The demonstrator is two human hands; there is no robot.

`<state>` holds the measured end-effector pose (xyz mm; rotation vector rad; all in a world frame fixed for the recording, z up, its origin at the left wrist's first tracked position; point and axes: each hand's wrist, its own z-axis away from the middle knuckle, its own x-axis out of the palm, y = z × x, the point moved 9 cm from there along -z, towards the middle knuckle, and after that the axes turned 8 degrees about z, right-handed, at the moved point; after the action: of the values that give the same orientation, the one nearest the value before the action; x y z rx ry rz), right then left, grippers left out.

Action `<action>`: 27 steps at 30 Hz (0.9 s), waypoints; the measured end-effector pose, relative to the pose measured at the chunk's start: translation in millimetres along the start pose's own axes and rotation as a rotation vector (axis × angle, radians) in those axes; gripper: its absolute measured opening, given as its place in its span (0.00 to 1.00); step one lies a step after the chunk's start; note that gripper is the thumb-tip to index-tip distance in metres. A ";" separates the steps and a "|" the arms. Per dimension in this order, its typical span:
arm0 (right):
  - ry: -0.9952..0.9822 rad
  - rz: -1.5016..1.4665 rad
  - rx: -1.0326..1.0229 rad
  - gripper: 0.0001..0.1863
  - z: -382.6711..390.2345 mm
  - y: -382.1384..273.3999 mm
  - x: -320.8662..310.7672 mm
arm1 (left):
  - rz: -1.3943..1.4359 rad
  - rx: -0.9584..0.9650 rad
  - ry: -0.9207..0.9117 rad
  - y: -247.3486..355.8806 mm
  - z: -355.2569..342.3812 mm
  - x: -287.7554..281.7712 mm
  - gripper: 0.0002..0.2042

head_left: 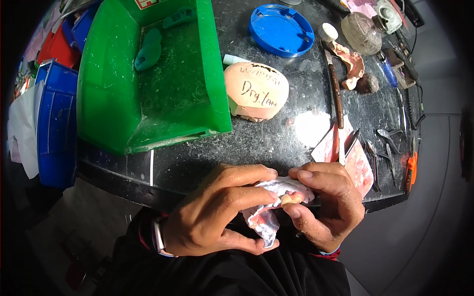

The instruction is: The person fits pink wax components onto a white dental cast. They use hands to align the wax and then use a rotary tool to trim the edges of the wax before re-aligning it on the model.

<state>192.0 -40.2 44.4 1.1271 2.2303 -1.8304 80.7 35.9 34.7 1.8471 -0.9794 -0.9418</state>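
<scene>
Over the table's front edge, my two hands hold a denture [291,198] with yellowish teeth, pink areas and a crumpled-looking white crust around it. My left hand [212,209] grips it from the left, fingers along the top and thumb below. My right hand [328,204] pinches its right end between thumb and fingers, close to the teeth. Parts of the piece are hidden behind my fingers. Beyond them, a cream dental cast [257,91] with handwriting on its base rests on the black table [197,163].
A green bin [217,64] holding teal pieces stands left, beside a blue bin [57,123]. A blue round lid [281,30] lies at the back. At right are a brown-handled knife [335,89], a pink-stained sheet [359,170], pliers [390,153], an orange-handled cutter [411,170] and a glass jar [361,32].
</scene>
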 end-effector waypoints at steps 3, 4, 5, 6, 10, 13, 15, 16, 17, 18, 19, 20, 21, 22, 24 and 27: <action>-0.003 -0.029 0.039 0.18 0.3 3.3 1.2 | -0.032 0.020 0.013 0.9 1.7 2.2 0.34; 0.002 -0.055 0.061 0.17 0.6 5.0 1.1 | -0.031 0.019 0.013 1.0 1.7 2.0 0.34; 0.000 -0.056 0.062 0.17 -0.1 5.1 1.0 | -0.009 0.010 0.022 0.7 1.6 1.1 0.33; -0.006 -0.056 0.045 0.17 -1.4 3.7 0.8 | 0.016 0.002 0.027 -0.3 0.9 0.5 0.33; -0.018 -0.039 -0.003 0.16 -4.3 -0.4 0.7 | -0.013 0.011 0.019 0.6 1.3 2.0 0.33; -0.013 -0.057 0.011 0.15 -3.8 -0.7 0.5 | -0.013 0.024 0.033 1.1 2.0 1.4 0.32; -0.013 -0.074 0.023 0.16 -2.0 -0.4 0.8 | -0.029 0.070 0.040 3.4 2.6 1.4 0.31; -0.014 -0.090 0.036 0.16 -1.6 0.9 0.9 | -0.029 0.072 0.040 2.7 2.9 2.1 0.31; -0.013 -0.090 0.035 0.16 -1.8 1.6 0.4 | -0.045 0.099 0.051 4.6 3.8 2.0 0.29; -0.024 -0.096 -0.001 0.16 -1.6 -1.1 0.2 | -0.059 0.129 0.063 6.6 5.0 2.3 0.27; -0.035 -0.102 -0.036 0.16 -1.1 -3.5 0.0 | -0.058 0.134 0.061 5.9 6.0 3.6 0.27; -0.043 -0.139 -0.054 0.17 0.2 -4.1 -0.4 | -0.067 0.186 0.083 9.3 8.0 3.3 0.25; -0.044 -0.140 -0.055 0.17 0.5 -4.8 -0.7 | -0.080 0.233 0.107 12.3 10.5 3.1 0.23; -0.051 -0.156 -0.071 0.18 0.5 -7.5 -0.6 | -0.135 0.293 0.141 15.8 12.7 4.0 0.19; -0.051 -0.198 -0.104 0.18 2.9 -7.6 -0.5 | -0.197 0.352 0.168 19.4 15.0 6.6 0.17; -0.073 -0.226 -0.119 0.17 1.5 -9.2 -0.7 | -0.289 0.419 0.221 27.0 15.7 8.5 0.12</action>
<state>186.9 -42.2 51.9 0.8051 2.4724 -1.7517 63.5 13.9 51.0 2.4382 -0.8296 -0.7086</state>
